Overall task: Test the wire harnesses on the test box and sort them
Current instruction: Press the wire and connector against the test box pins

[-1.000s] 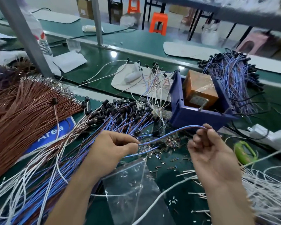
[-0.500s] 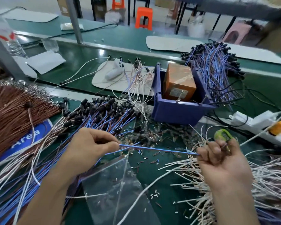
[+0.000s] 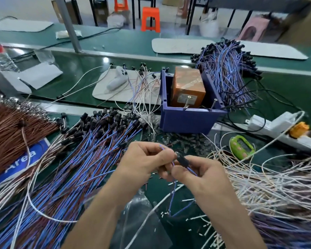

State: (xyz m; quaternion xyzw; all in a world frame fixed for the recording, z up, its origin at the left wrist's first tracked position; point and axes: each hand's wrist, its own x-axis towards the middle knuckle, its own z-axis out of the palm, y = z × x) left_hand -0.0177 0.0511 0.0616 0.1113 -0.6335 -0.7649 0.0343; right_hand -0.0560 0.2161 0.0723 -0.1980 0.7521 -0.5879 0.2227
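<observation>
The hands meet near the middle, well short of the box (image 3: 187, 87), which sits in a blue bin (image 3: 185, 121) beyond them. The left hand (image 3: 145, 160) curls its fingers round the blue wire of one harness (image 3: 183, 161). The right hand (image 3: 203, 177) pinches the same harness by its black plug, between thumb and fingers. Nothing from it reaches the box, so this piece looks picked up but not yet tested. A big pile (image 3: 90, 151) of similar harnesses fans out to the left, seemingly the stock to go. A bundle (image 3: 226, 69) behind the bin may be the sorted ones, though I cannot tell. Most of the job seems left.
</observation>
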